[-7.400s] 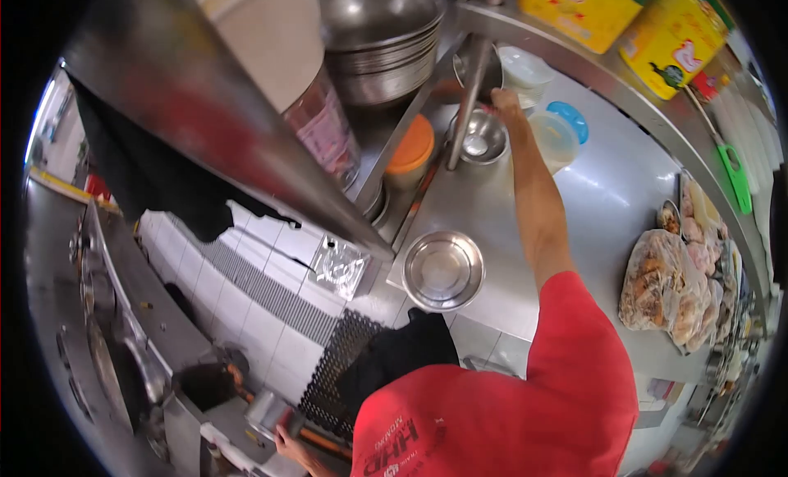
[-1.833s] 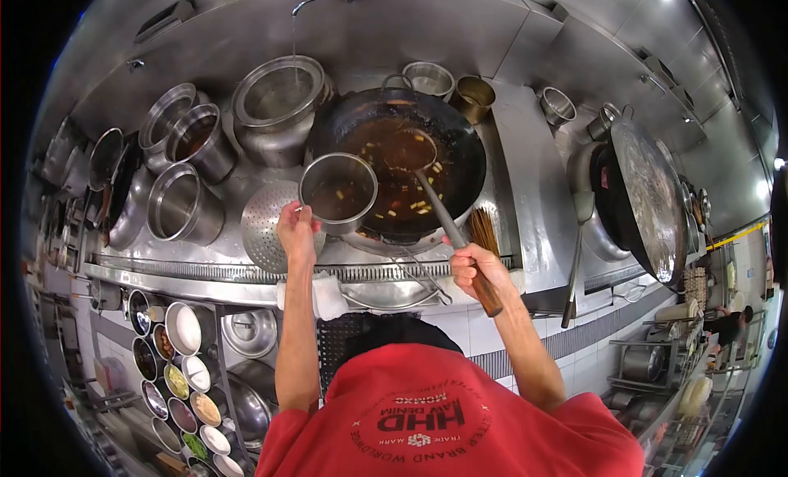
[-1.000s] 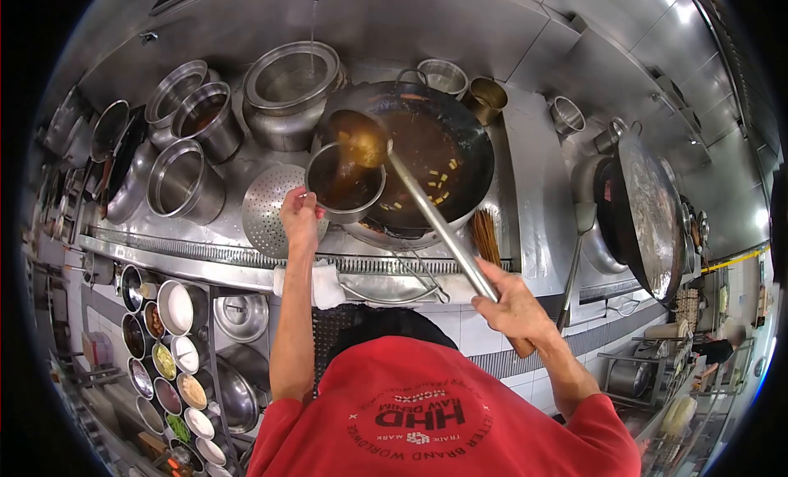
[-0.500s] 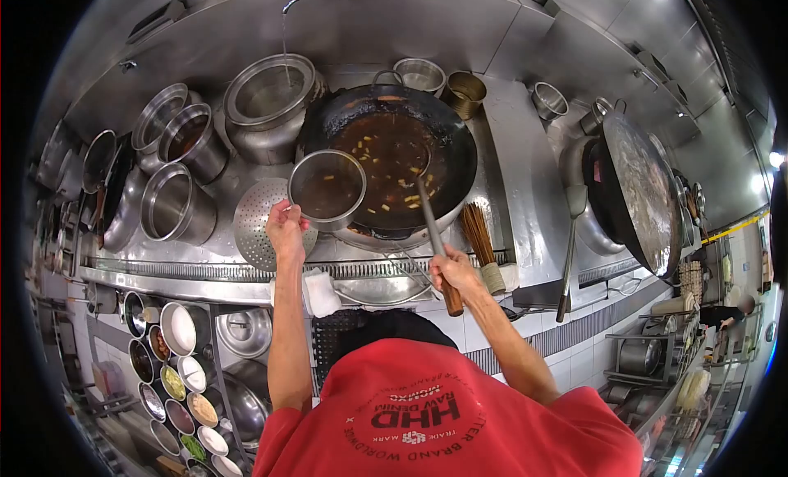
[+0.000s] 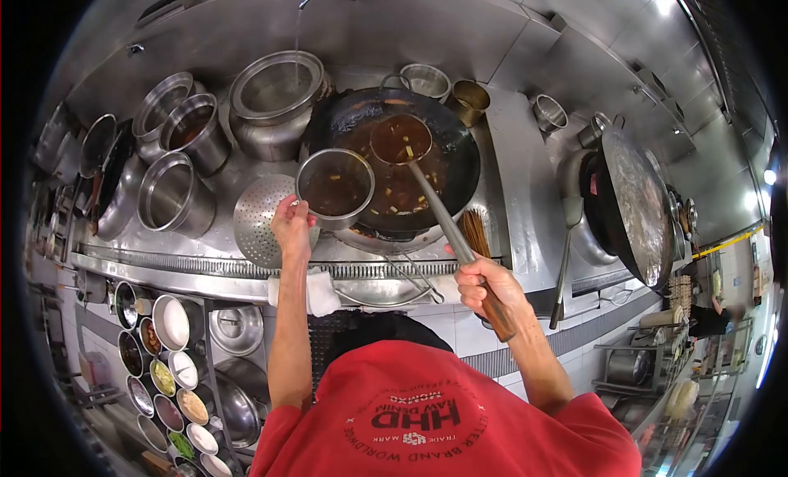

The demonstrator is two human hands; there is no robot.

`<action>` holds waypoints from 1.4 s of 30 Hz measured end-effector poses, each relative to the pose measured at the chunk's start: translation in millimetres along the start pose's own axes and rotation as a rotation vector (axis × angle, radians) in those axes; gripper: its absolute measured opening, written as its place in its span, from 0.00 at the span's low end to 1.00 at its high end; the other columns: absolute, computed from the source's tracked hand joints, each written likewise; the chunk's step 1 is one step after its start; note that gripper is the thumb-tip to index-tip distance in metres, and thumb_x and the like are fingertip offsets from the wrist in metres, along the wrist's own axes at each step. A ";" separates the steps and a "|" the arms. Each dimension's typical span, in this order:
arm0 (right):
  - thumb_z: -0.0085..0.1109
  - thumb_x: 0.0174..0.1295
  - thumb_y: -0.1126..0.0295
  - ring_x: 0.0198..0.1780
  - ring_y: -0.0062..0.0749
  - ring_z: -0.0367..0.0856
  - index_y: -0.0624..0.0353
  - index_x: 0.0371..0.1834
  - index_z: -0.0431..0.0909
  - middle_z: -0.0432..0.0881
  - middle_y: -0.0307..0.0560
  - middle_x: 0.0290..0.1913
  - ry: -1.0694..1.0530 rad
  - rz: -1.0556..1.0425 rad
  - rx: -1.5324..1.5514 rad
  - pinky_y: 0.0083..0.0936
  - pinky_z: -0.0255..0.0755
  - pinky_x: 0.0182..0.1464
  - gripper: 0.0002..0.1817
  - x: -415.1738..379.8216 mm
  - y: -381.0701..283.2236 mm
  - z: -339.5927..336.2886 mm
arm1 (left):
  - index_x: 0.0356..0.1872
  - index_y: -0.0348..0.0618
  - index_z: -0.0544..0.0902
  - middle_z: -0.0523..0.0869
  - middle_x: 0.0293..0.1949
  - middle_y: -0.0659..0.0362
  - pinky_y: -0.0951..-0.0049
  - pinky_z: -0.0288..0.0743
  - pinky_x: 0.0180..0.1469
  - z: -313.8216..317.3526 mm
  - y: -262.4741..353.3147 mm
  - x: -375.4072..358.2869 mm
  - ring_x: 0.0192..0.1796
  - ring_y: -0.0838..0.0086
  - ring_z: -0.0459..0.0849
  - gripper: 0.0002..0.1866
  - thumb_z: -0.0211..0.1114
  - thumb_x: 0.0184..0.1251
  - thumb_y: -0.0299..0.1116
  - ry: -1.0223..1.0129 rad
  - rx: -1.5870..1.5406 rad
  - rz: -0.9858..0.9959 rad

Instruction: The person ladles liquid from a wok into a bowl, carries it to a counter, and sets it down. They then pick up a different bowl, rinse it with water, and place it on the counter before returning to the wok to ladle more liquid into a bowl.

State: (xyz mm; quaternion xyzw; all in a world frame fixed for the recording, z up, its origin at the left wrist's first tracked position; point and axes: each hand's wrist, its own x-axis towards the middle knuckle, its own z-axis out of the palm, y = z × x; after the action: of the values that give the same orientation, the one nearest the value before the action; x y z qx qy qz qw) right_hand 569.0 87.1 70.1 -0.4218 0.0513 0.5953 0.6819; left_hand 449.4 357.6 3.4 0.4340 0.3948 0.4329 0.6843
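The right hand (image 5: 486,290) is clenched around the wooden grip of a ladle (image 5: 400,139). Its long handle runs up and away from the fingers, slanting left to the filled cup, which hangs over the wok (image 5: 447,136). The left hand (image 5: 292,225) grasps the near rim of a steel bowl (image 5: 335,184) already holding brown broth. That bowl sits just left of and below the ladle's cup, at the wok's near-left edge, beyond the left fingertips.

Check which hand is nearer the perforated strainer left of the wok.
Left. The left hand grips a bowl right beside the perforated strainer; the right hand holds the ladle handle, well off to the right.
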 end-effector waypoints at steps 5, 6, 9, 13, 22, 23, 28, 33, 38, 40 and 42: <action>0.44 0.56 0.76 0.11 0.14 0.56 0.60 0.59 0.61 0.63 0.34 0.17 0.008 -0.039 -0.181 0.13 0.54 0.13 0.24 -27.2 -2.0 24.1 | 0.46 0.31 0.73 0.78 0.23 0.60 0.84 0.67 0.22 -0.5 -2.7 3.3 0.21 0.80 0.74 0.15 0.58 0.58 0.23 -0.012 0.000 0.000; 0.44 0.56 0.76 0.11 0.14 0.56 0.60 0.59 0.61 0.63 0.34 0.17 0.005 -0.036 -0.185 0.13 0.54 0.13 0.24 -28.4 -1.0 26.9 | 0.46 0.31 0.73 0.78 0.23 0.60 0.84 0.67 0.22 -1.9 -6.8 6.0 0.20 0.80 0.74 0.15 0.58 0.58 0.23 -0.015 -0.002 -0.003; 0.46 0.54 0.78 0.11 0.15 0.57 0.60 0.60 0.61 0.63 0.34 0.17 0.075 -0.025 -0.325 0.13 0.54 0.14 0.26 -29.9 2.9 30.9 | 0.45 0.36 0.75 0.77 0.24 0.62 0.85 0.67 0.23 0.7 1.1 2.3 0.21 0.82 0.73 0.12 0.58 0.59 0.23 -0.012 0.023 -0.024; 0.48 0.51 0.79 0.13 0.16 0.63 0.61 0.63 0.58 0.67 0.36 0.16 0.021 -0.038 -0.684 0.16 0.59 0.15 0.31 -24.3 9.2 21.1 | 0.45 0.36 0.75 0.78 0.24 0.62 0.85 0.67 0.23 -4.1 -6.6 5.7 0.21 0.83 0.73 0.12 0.58 0.59 0.23 -0.027 0.007 -0.011; 0.51 0.51 0.79 0.20 0.14 0.65 0.59 0.63 0.62 0.70 0.33 0.24 0.176 -0.311 -1.160 0.15 0.60 0.20 0.31 -18.9 -13.2 -6.2 | 0.46 0.31 0.74 0.77 0.23 0.60 0.84 0.66 0.22 -1.4 2.7 2.5 0.20 0.81 0.73 0.14 0.58 0.58 0.23 0.007 0.018 -0.011; 0.49 0.51 0.80 0.19 0.14 0.65 0.58 0.63 0.62 0.70 0.32 0.24 0.182 -0.305 -1.131 0.15 0.60 0.20 0.31 -14.4 -25.2 -2.5 | 0.47 0.31 0.74 0.78 0.23 0.60 0.84 0.66 0.22 -2.6 -0.4 3.5 0.20 0.81 0.73 0.14 0.58 0.58 0.23 0.003 0.023 -0.010; 0.52 0.46 0.73 0.22 0.25 0.74 0.63 0.57 0.66 0.78 0.48 0.28 0.320 -0.920 -1.632 0.22 0.68 0.25 0.29 81.6 -61.4 -55.6 | 0.47 0.35 0.74 0.77 0.24 0.61 0.84 0.67 0.24 -0.8 2.0 1.0 0.22 0.82 0.73 0.14 0.57 0.59 0.23 -0.013 0.065 -0.018; 0.51 0.50 0.73 0.27 0.31 0.76 0.66 0.55 0.66 0.78 0.48 0.28 0.405 -0.788 -1.552 0.24 0.71 0.30 0.25 122.3 -31.4 -70.2 | 0.48 0.35 0.73 0.77 0.24 0.62 0.84 0.67 0.24 2.4 3.6 -1.5 0.22 0.82 0.73 0.15 0.58 0.59 0.24 -0.001 0.027 -0.031; 0.49 0.57 0.75 0.17 0.17 0.64 0.61 0.49 0.67 0.66 0.34 0.19 0.110 0.020 -0.286 0.15 0.60 0.18 0.15 105.4 15.4 -65.7 | 0.48 0.35 0.73 0.77 0.25 0.62 0.84 0.67 0.25 10.6 12.1 -5.5 0.23 0.82 0.72 0.15 0.58 0.59 0.23 -0.012 0.030 -0.039; 0.48 0.58 0.76 0.15 0.13 0.58 0.59 0.48 0.67 0.62 0.31 0.17 -0.001 0.090 0.077 0.12 0.54 0.14 0.14 98.1 19.0 -63.8 | 0.48 0.35 0.73 0.76 0.25 0.62 0.84 0.68 0.25 7.3 9.1 -4.3 0.23 0.82 0.72 0.15 0.58 0.59 0.23 -0.006 0.039 -0.048; 0.48 0.57 0.76 0.15 0.14 0.57 0.58 0.48 0.67 0.61 0.31 0.17 -0.097 0.167 0.287 0.13 0.54 0.15 0.14 89.7 15.5 -57.3 | 0.48 0.35 0.73 0.76 0.25 0.62 0.83 0.68 0.25 5.3 6.7 -2.4 0.23 0.82 0.72 0.15 0.57 0.59 0.23 -0.021 0.016 -0.045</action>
State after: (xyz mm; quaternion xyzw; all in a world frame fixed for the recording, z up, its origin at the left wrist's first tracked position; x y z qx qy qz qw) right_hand 606.1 118.6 -25.8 -0.2852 0.1378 0.6561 0.6850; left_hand 451.8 355.7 11.7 0.4351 0.4008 0.4098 0.6944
